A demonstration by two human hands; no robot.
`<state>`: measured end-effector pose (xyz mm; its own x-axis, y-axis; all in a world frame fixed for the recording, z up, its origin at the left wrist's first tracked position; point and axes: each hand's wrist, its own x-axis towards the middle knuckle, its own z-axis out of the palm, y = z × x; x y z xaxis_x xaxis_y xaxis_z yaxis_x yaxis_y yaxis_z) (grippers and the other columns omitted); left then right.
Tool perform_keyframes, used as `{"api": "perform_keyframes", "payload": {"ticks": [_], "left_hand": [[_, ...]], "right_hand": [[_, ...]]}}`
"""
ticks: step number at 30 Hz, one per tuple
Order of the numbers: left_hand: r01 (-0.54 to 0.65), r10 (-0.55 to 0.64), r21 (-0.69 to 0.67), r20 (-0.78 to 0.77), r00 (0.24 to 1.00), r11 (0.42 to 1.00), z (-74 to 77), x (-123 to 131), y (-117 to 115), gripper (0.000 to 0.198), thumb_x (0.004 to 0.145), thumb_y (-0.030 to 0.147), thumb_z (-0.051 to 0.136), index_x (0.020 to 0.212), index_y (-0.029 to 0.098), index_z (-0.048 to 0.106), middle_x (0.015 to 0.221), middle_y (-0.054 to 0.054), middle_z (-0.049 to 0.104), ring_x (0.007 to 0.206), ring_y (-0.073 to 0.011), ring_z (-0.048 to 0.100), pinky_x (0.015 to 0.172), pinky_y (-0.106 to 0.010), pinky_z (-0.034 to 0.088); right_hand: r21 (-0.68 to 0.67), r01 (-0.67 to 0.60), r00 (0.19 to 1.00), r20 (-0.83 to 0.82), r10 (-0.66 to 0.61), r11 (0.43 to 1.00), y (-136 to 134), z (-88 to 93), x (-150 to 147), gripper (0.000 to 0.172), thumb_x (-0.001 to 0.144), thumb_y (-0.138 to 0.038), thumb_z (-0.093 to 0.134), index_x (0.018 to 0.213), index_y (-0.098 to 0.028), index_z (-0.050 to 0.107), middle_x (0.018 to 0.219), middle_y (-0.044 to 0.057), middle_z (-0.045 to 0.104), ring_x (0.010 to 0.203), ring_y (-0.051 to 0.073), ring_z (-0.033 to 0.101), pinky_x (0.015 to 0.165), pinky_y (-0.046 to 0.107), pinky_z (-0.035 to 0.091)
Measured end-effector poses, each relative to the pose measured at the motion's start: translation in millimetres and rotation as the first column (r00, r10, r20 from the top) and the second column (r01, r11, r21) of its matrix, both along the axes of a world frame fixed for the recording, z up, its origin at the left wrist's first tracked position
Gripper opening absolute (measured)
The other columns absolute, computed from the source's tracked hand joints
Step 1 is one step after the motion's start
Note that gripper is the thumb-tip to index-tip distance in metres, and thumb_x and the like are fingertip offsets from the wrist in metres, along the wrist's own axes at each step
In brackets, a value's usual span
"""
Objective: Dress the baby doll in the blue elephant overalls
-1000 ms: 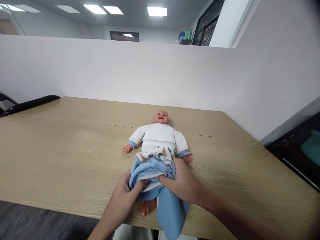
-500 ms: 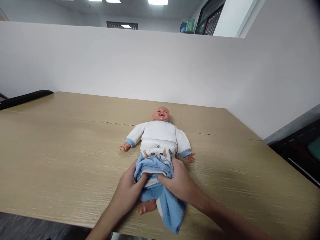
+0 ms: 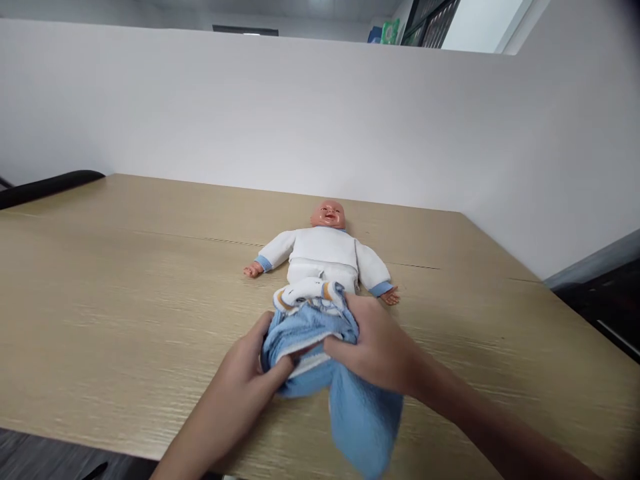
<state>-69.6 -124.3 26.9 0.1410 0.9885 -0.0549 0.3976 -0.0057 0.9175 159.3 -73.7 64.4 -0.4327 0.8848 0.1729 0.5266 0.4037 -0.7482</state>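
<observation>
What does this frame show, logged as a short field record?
surface: wooden table
main object: baby doll lying on its back, in a white top
garment: blue trousers bunched around the doll's lower body, one leg hanging loose toward the table edge
left hand: grips the bunched trousers
right hand: grips the bunched trousers
background: white partition

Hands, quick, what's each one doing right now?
Left hand: closed on the bunched blue trousers at the doll's waist.
Right hand: closed on the same trousers.
</observation>
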Motion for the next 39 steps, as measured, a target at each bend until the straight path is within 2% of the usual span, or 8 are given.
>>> {"api": "perform_keyframes", "payload": {"ticks": [6,12,18,21,25,28,36,39], "left_hand": [[0.021,-0.015,-0.091,0.061,0.998,0.996,-21.1,-2.2,-32.1,0.051,0.092,0.048,0.063,0.137,0.024,0.064,0.145,-0.01,0.072,0.12,-0.0329,0.071,0.099,-0.039,0.059],[-0.013,-0.004,-0.163,-0.108,0.994,0.986,-40.2,1.4,-34.0,0.048,0.094,0.049,0.057,0.132,0.021,0.063,0.132,-0.014,0.073,0.129,-0.0392,0.062,0.109,-0.051,0.05],[0.02,-0.025,-0.025,-0.253,0.967,0.999,-55.1,7.3,-34.5,0.037,0.102,0.044,0.05,0.128,0.022,0.062,0.13,-0.013,0.073,0.128,-0.0394,0.055,0.119,-0.061,0.034],[0.015,-0.018,-0.019,-0.178,0.984,1.0,-60.4,8.4,-36.6,0.034,0.101,0.041,0.05,0.127,0.022,0.059,0.128,-0.013,0.072,0.126,-0.0375,0.056,0.116,-0.058,0.039],[-0.071,0.072,-0.01,0.091,0.993,0.997,-64.6,11.0,-37.1,0.046,0.098,0.042,0.056,0.139,0.023,0.049,0.141,-0.014,0.064,0.131,-0.0333,0.059,0.11,-0.047,0.05],[-0.12,0.11,0.036,0.211,0.971,0.992,-62.5,14.6,-33.4,0.044,0.103,0.044,0.058,0.14,0.023,0.046,0.138,-0.011,0.065,0.128,-0.0275,0.062,0.11,-0.04,0.052],[-0.101,0.078,0.13,0.168,0.983,0.986,-40.6,7.6,-5.1,0.031,0.107,0.044,0.055,0.126,0.02,0.056,0.12,-0.009,0.071,0.111,-0.0265,0.069,0.102,-0.04,0.053],[-0.054,0.029,0.136,0.178,0.984,0.989,-33.8,-1.7,11.1,0.029,0.106,0.047,0.055,0.119,0.021,0.059,0.109,-0.007,0.072,0.108,-0.026,0.069,0.101,-0.039,0.054]], "right_hand": [[-0.222,-0.064,0.992,0.088,0.085,0.973,-26.8,-0.4,-5.3,0.012,0.08,-0.026,0.075,0.088,-0.024,0.066,0.087,-0.002,0.077,0.076,0.019,0.068,0.066,0.03,0.046],[-0.204,-0.029,0.974,0.216,0.074,0.979,-28.1,-16.8,-9.1,0.017,0.082,-0.027,0.068,0.098,-0.021,0.066,0.106,0.007,0.075,0.097,0.027,0.071,0.085,0.039,0.05],[-0.135,-0.015,0.873,0.481,0.079,0.991,-36.6,-13.1,-10.0,0.029,0.085,-0.033,0.062,0.11,-0.018,0.063,0.121,0.017,0.072,0.101,0.035,0.071,0.082,0.044,0.05],[-0.165,0.0,0.907,0.414,0.069,0.986,-36.6,-13.8,-7.4,0.027,0.086,-0.032,0.064,0.11,-0.018,0.065,0.116,0.015,0.076,0.102,0.036,0.073,0.084,0.046,0.052],[-0.217,-0.045,0.99,0.122,0.073,0.975,-29.7,-16.8,-0.9,0.042,0.082,-0.025,0.074,0.124,-0.024,0.068,0.128,0.007,0.077,0.116,0.031,0.073,0.1,0.043,0.053],[-0.219,-0.115,0.993,-0.043,0.109,0.969,-23.7,-22.3,2.4,0.044,0.081,-0.021,0.076,0.124,-0.028,0.071,0.124,0.001,0.08,0.11,0.026,0.074,0.099,0.039,0.055],[-0.117,-0.071,0.997,-0.051,0.065,0.991,-1.5,-42.8,8.2,0.015,0.079,-0.019,0.078,0.093,-0.02,0.072,0.082,-0.002,0.074,0.074,0.019,0.066,0.069,0.029,0.05],[-0.089,-0.172,0.982,-0.089,0.164,0.981,11.1,-40.0,14.1,0.023,0.085,-0.028,0.082,0.106,-0.021,0.075,0.097,0.0,0.078,0.088,0.022,0.071,0.082,0.032,0.055]]}}
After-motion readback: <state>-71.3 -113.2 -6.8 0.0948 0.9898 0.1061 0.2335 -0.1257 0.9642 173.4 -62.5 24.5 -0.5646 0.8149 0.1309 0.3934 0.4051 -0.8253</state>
